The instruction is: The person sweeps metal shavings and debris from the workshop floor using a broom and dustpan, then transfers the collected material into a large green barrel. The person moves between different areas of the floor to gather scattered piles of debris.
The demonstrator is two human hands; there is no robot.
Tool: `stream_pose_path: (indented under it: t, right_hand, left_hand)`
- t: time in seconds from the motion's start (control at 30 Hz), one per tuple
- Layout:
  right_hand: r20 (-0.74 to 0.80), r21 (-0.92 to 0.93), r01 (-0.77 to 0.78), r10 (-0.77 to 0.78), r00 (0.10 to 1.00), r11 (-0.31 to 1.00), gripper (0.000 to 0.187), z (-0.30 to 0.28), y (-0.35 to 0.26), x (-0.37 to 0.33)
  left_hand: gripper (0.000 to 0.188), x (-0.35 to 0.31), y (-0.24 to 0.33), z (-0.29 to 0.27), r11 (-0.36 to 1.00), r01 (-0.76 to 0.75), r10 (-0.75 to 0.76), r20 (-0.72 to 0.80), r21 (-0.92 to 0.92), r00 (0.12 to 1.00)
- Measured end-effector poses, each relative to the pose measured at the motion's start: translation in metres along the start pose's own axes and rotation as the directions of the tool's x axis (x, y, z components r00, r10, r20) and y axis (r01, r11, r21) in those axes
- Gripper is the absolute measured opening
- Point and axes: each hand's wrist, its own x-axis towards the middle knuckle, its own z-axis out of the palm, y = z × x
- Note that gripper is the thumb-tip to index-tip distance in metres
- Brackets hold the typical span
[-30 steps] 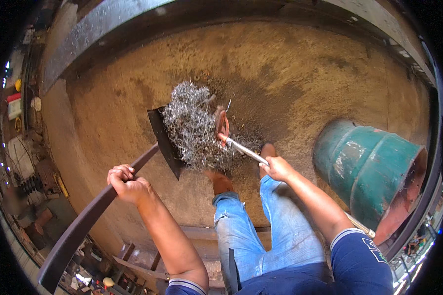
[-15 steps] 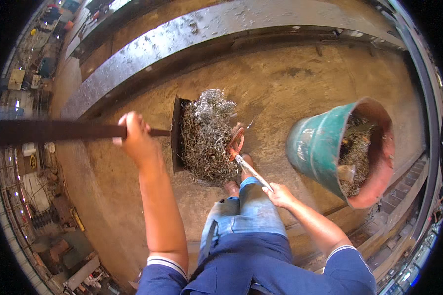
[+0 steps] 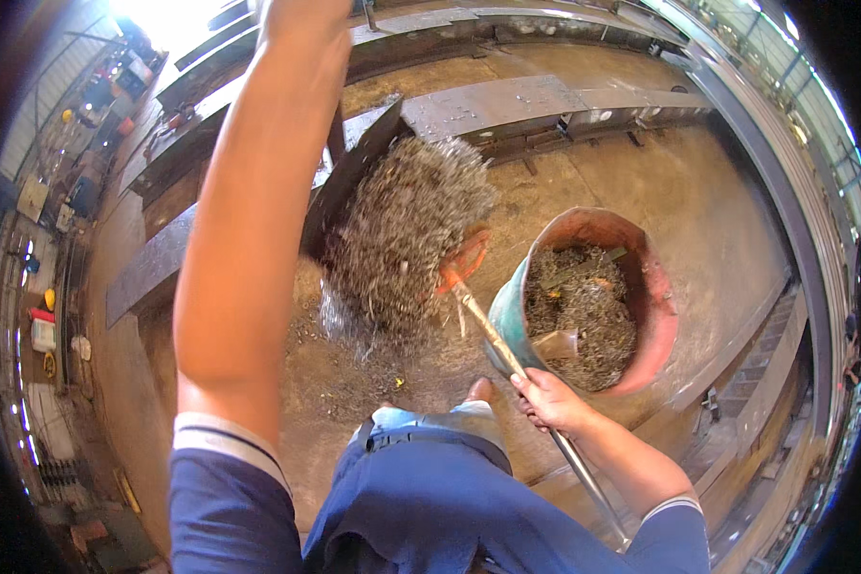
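My left arm reaches up to the top edge, where my left hand (image 3: 301,17) is partly cut off and its fingers are hidden. Below it, the dark long-handled dustpan (image 3: 359,177) is raised and tilted, its handle partly behind my forearm. A big tangled heap of metal shavings (image 3: 416,215) fills the pan, blurred by motion, with strands trailing beneath. My right hand (image 3: 550,400) is closed round a metal pole (image 3: 493,335), whose orange frame-like head (image 3: 466,258) presses against the heap's right side. Just right of it, a green drum (image 3: 509,311), reddish inside, holds shavings and scraps (image 3: 588,306).
Long steel beams (image 3: 488,100) lie across the far side. A tall dark beam (image 3: 775,182) and slatted metalwork (image 3: 756,354) border the right. Loose scraps (image 3: 340,383) lie on the brown floor before my boots (image 3: 480,389). Cluttered shelving lines the left.
The dustpan and shavings have risen off the floor, moving up and nearer the drum. My left arm has swung up to the top edge. The pole's head has stayed against the heap.
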Motion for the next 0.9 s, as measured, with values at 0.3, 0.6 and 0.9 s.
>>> stream_pose_path:
  t: [0.3, 0.6, 0.9]
  right_hand:
    - [-0.202, 0.025, 0.177, -0.169, 0.965, 0.984, 0.03, -0.154, -0.027, -0.158]
    - [-0.416, 0.145, 0.241, -0.161, 0.895, 0.96, 0.031, -0.219, 0.037, -0.254]
    - [-0.785, -0.374, -0.121, -0.244, 0.57, 0.92, 0.036, -0.187, 0.204, -0.129]
  left_hand:
    - [0.006, 0.005, 0.071, 0.209, 0.98, -0.028, 0.072, 0.214, -0.199, 0.974]
    - [0.014, -0.06, 0.066, 0.319, 0.946, 0.0, 0.105, 0.307, -0.323, 0.946]
    - [0.031, -0.242, -0.079, 0.259, 0.865, 0.241, -0.135, 0.258, -0.439, 0.957]
